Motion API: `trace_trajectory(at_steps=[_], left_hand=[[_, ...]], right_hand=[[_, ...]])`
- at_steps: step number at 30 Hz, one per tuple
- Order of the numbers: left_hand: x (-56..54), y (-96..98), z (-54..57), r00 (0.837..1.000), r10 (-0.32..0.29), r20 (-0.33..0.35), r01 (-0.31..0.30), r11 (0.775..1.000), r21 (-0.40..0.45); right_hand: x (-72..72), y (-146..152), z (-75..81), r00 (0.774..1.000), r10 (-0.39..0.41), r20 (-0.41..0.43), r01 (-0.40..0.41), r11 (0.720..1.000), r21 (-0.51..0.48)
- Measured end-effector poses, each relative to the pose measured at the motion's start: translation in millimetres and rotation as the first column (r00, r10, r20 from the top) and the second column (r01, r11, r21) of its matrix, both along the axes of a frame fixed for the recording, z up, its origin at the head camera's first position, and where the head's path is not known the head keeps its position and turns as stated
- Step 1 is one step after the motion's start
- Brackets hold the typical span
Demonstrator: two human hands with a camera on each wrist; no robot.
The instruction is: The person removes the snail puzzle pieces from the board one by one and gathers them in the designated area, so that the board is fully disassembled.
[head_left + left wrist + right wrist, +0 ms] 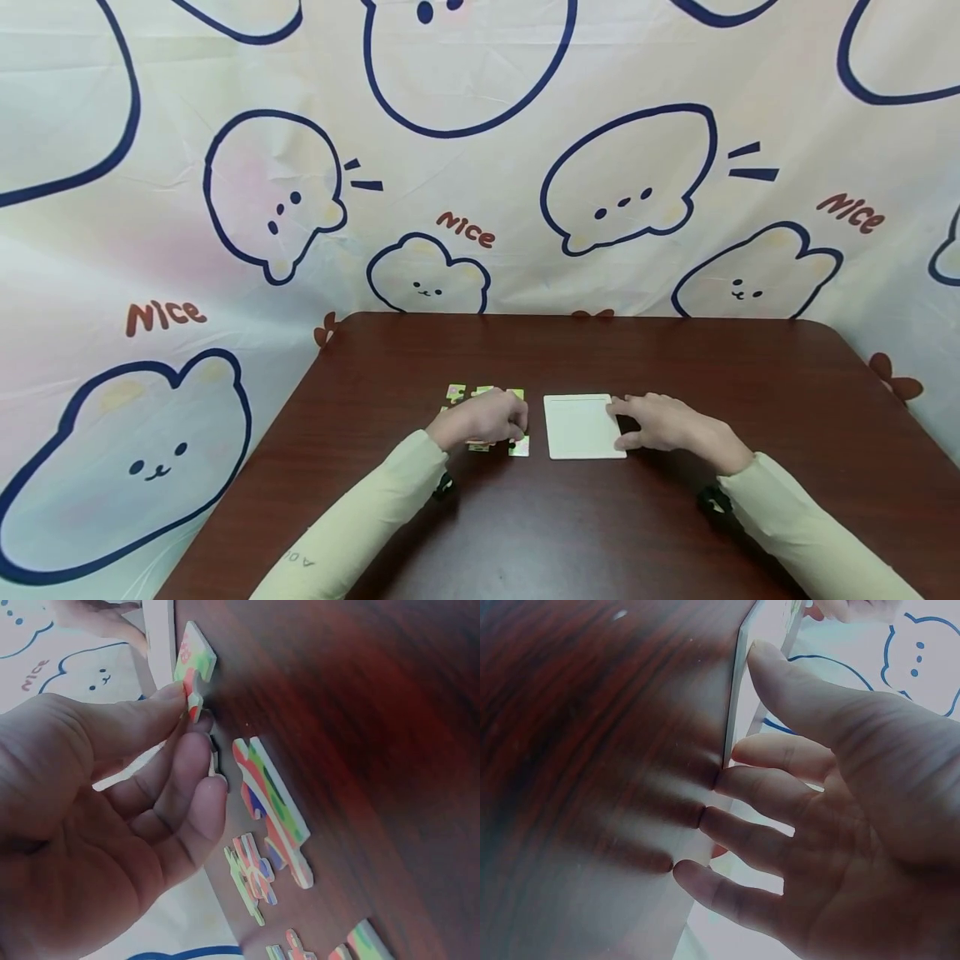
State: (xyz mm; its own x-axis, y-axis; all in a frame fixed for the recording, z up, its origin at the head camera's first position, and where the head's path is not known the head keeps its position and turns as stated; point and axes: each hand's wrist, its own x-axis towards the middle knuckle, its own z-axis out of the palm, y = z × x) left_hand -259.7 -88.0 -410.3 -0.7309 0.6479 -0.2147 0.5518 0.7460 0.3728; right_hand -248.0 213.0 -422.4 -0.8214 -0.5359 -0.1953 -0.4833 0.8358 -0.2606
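Observation:
My left hand (487, 417) is over a group of puzzle pieces, left of a square white board (581, 429). In the left wrist view, its thumb and index finger pinch a puzzle piece (196, 656) with green and pink print, close to the table; the index fingertip is partly hidden behind it. The other fingers of that hand curl loosely. My right hand (663, 429) rests at the board's right side. In the right wrist view, its thumb touches the board's edge (739, 697) and the fingers lie nearly straight, spread, with tips at the table.
Several loose puzzle pieces (456, 392) lie around and under the left hand, some overlapping it in the head view. A larger, red-and-green piece group (274, 806) lies below the left fingers. The dark brown table (525, 533) ends at a printed cloth backdrop (517, 183).

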Motion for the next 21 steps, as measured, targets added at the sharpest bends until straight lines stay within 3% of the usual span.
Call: trace_trajectory(at_steps=[9, 12, 16, 21], left_hand=[[2.6, 3.2, -3.2, 0.996, -0.031, -0.087, 0.027, 0.999, -0.045], [1.9, 2.8, -4.3, 0.996, -0.028, -0.084, 0.025, 0.999, -0.038], [-0.2, 0.8, -4.1, 0.996, -0.019, -0.086, 0.02, 1.0, 0.01], [-1.4, -7.6, 4.2, 0.996, 0.003, -0.094, 0.006, 0.996, 0.091]], right_hand=[[1.8, -0.5, -1.4, 1.0, -0.012, 0.01, 0.012, 1.0, 0.003], [1.8, -0.6, -1.6, 1.0, -0.015, 0.007, 0.015, 1.0, 0.004], [2.7, -0.3, -1.1, 1.0, -0.005, -0.004, 0.005, 1.0, -0.002], [2.2, 2.3, 0.4, 1.0, 0.023, -0.002, -0.023, 0.998, -0.063]])
